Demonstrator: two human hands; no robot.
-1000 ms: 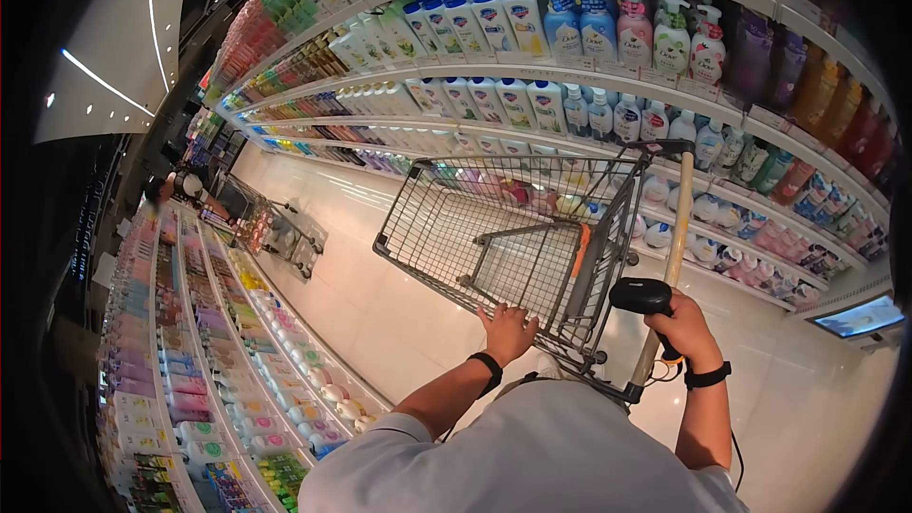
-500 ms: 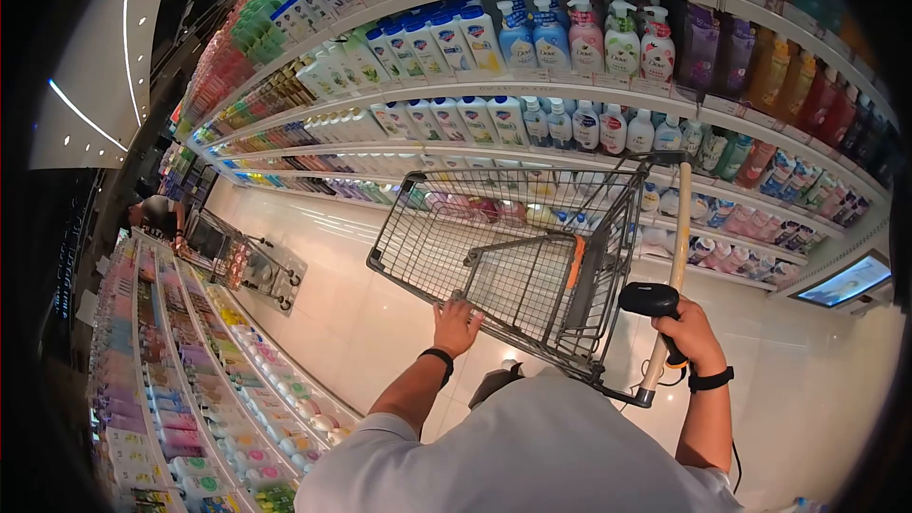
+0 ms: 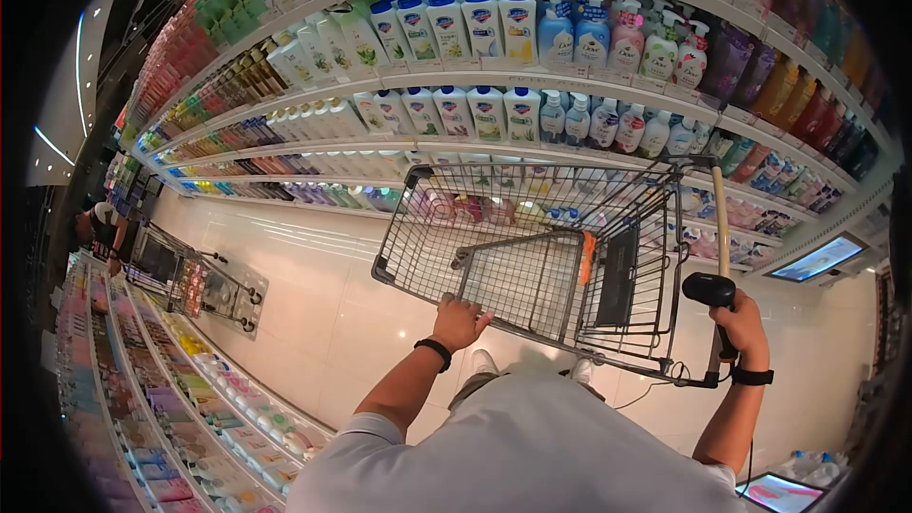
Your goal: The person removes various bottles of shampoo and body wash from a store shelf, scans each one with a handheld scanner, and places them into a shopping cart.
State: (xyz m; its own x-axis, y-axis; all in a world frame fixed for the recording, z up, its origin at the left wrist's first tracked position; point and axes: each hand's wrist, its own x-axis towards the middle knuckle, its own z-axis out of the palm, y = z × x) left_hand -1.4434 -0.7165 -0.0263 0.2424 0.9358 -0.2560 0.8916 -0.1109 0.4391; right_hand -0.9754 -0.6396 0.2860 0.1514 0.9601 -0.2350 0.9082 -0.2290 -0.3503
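A wire shopping cart (image 3: 622,275) stands crosswise in front of me, its basket holding no goods. My left hand (image 3: 463,321) is at the near side rim, fingers curled over the wire and thumb sticking out to the right. My right hand (image 3: 743,323) is closed around the grip of a black handheld barcode scanner (image 3: 709,290), right beside the cart's pale handle bar (image 3: 724,218). Whether its fingers also touch the bar cannot be made out. A cable hangs from the scanner side. Each wrist wears a black band.
Shelves of body wash bottles (image 3: 480,24) run along the far side. Another shelf (image 3: 180,389) with packaged goods curves along the left. Down the aisle stand a second cart (image 3: 195,275) and a person (image 3: 104,228). Screens (image 3: 817,256) sit at the right. Tiled floor (image 3: 294,275) lies between.
My view has turned, so the shelves appear shifted. My right hand, the scanner and the cart's handle end sit further right in view. My left hand's fingers are more curled on the rim.
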